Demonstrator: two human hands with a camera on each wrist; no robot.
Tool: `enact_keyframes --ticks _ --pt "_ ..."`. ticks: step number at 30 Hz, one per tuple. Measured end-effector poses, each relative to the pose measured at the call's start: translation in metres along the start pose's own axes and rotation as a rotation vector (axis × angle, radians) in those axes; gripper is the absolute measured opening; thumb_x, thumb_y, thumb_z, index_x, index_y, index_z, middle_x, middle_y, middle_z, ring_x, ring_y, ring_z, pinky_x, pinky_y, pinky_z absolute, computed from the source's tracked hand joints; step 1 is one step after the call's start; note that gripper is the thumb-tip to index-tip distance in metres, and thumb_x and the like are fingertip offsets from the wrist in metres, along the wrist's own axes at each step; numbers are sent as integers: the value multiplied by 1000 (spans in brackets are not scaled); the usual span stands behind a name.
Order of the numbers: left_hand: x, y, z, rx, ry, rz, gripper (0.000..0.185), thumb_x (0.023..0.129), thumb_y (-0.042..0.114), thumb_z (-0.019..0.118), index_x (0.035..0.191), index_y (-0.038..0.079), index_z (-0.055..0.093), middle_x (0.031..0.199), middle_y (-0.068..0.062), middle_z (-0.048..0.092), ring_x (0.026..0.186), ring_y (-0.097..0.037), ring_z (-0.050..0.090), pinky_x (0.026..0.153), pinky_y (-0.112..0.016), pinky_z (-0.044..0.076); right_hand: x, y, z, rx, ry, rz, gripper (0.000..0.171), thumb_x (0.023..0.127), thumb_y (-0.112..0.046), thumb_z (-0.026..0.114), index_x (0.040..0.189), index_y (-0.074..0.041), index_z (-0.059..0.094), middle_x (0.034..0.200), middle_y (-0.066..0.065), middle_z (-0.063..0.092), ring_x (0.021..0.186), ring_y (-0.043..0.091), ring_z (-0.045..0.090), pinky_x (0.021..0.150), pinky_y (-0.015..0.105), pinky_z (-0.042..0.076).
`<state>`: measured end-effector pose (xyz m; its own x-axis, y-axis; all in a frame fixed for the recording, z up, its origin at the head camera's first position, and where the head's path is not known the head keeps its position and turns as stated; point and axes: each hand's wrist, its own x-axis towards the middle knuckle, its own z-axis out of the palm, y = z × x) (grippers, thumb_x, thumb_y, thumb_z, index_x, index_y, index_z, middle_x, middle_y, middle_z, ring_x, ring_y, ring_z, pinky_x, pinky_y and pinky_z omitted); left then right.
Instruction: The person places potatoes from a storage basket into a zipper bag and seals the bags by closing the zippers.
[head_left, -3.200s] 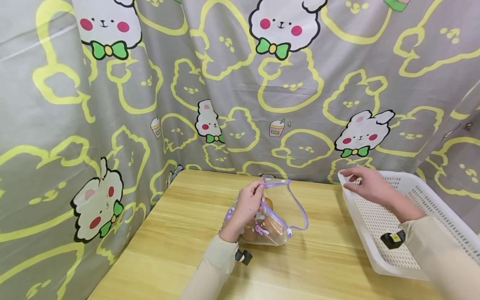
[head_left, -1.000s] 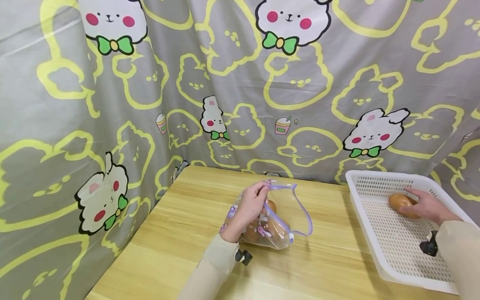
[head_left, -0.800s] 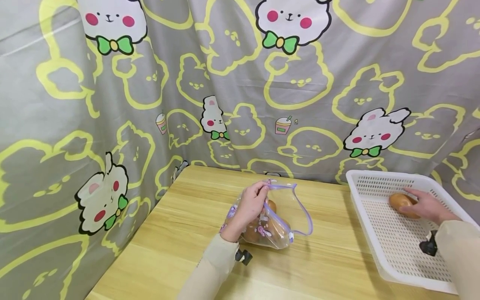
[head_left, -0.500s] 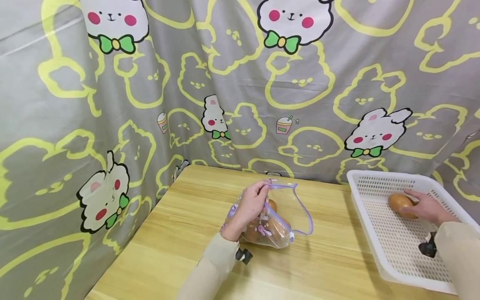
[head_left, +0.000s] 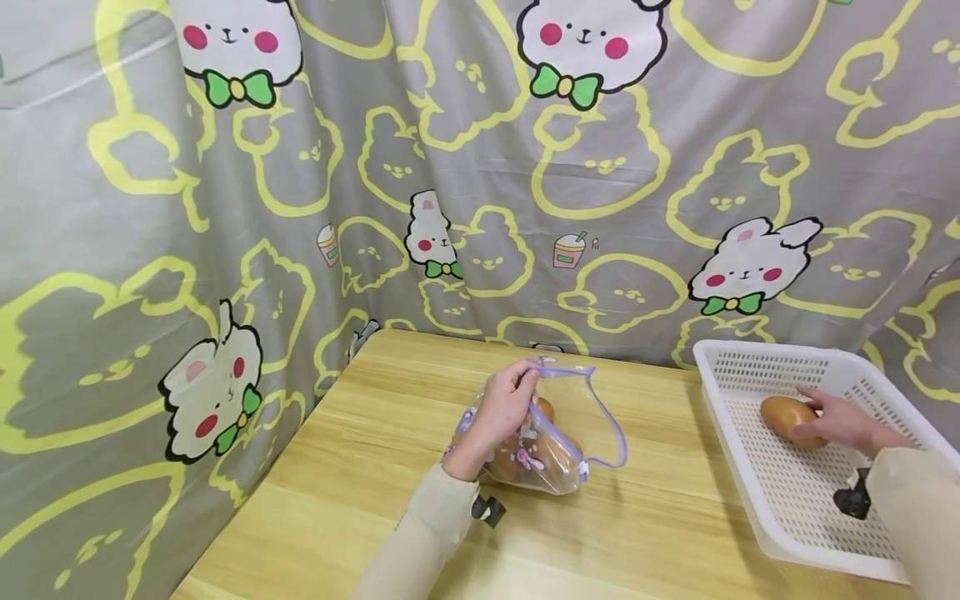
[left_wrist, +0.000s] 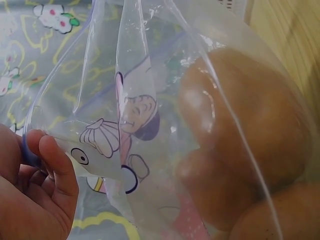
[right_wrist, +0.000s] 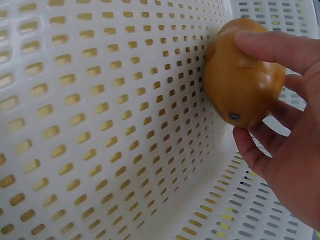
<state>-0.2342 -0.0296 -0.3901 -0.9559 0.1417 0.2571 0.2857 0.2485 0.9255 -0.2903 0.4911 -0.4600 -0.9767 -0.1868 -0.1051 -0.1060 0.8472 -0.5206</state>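
In the head view my left hand (head_left: 504, 408) pinches the lilac zip edge of a clear printed bag (head_left: 609, 435) on the table. The bag's mouth gapes to the right, and several brown potatoes (left_wrist: 245, 110) lie inside, blurred through the plastic in the left wrist view. My right hand (head_left: 847, 423) reaches into a white basket (head_left: 738, 483). It holds a smooth brown potato (right_wrist: 245, 75) with thumb on one side and fingers on the other. That potato is close to the basket's perforated surface; whether it touches is unclear.
The basket stands at the right of the wooden table (head_left: 360, 500), with a gap of table between it and the bag. A grey patterned curtain (head_left: 480, 317) hangs behind the table and along its left side.
My right hand has gone from the basket's back left corner into the basket and onto the potato. The potato has just shifted slightly left with it. My left hand keeps its pinch.
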Motion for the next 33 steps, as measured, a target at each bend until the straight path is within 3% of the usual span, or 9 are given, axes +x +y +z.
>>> enact_keyframes --ticks 3,7,10,13,18,33 --pt "-1 3 0 -1 1 -8 23 100 14 47 112 7 65 60 -1 50 36 -5 38 33 -18 33 -2 -1 1 19 -14 3 95 79 -24 74 134 24 14 115 48 40 95 44 54 75 44 48" --pt "-10 24 -3 -18 -6 -1 23 99 7 46 111 -1 63 60 -4 49 36 -4 36 33 -15 31 -3 -1 4 28 -21 16 97 78 -25 75 134 24 12 116 49 38 96 46 53 76 47 48" --pt "-17 40 -7 -25 -17 -2 22 99 4 45 111 -5 62 60 -7 50 37 -4 37 34 -14 30 -2 -2 7 43 -31 14 95 77 -22 77 133 24 16 113 47 41 93 43 55 71 41 50" --pt "-18 43 -8 -26 -26 -15 23 100 5 44 112 -4 61 61 -8 51 37 -4 37 35 -13 31 -3 -5 9 55 -35 -10 87 75 -18 78 131 22 24 108 43 47 88 34 57 64 32 51" --pt "-20 45 -8 -32 -31 -21 24 100 5 44 113 -5 61 61 -8 51 38 -4 37 35 -13 31 -5 -13 11 73 -24 -64 76 74 -13 78 126 21 33 103 34 54 84 25 56 61 29 50" --pt "-20 46 -9 -39 -45 -4 23 100 4 44 111 -7 61 62 -10 51 37 -3 37 35 -13 31 -16 -59 -6 7 59 -186 78 73 -18 79 130 14 37 106 24 54 81 18 51 61 28 46"
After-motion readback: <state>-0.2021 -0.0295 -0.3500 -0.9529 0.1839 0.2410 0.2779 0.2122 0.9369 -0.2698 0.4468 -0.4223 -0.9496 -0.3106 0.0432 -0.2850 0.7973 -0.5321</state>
